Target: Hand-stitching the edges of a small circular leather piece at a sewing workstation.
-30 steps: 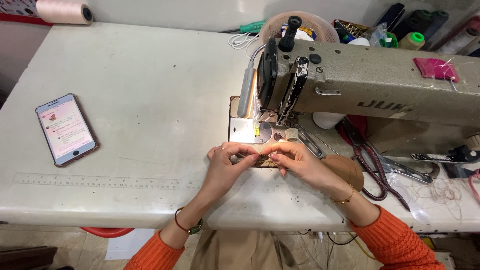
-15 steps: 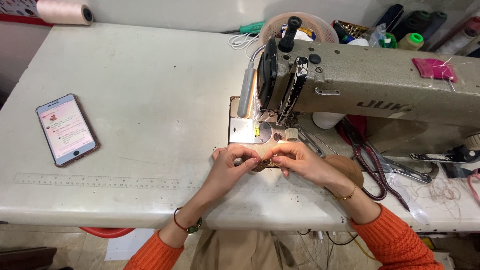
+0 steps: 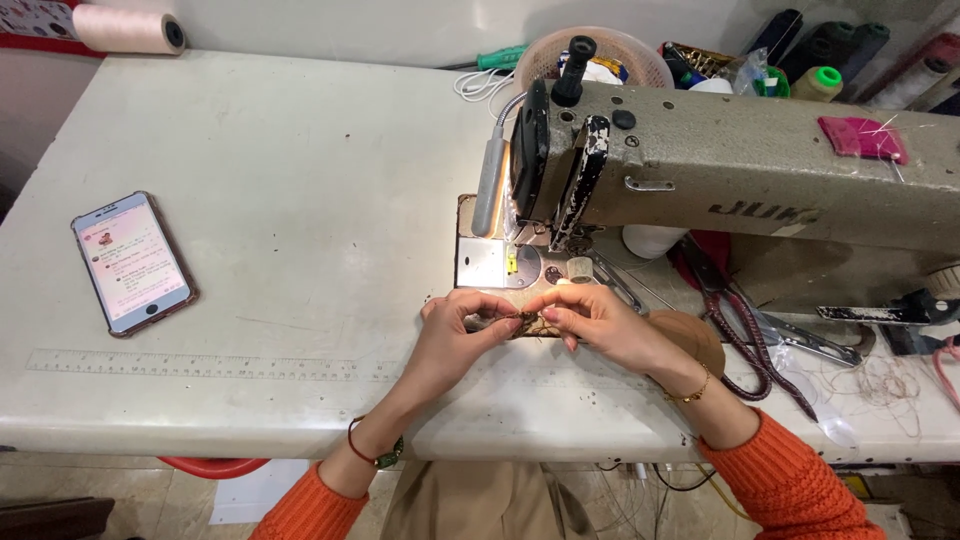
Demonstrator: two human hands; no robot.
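Brown piece (image 3: 522, 322) pinched between left hand (image 3: 455, 335) and right hand (image 3: 600, 322).

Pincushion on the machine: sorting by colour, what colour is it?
Pink pincushion, clearest in the head view.

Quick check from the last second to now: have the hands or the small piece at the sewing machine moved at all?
Hardly. Both hands stay pinched together on the small brown piece in front of the needle plate; the left hand and right hand have only shifted their fingers slightly, with nothing taken up or let go. The phone, the scissors and the sewing machine lie as they were.
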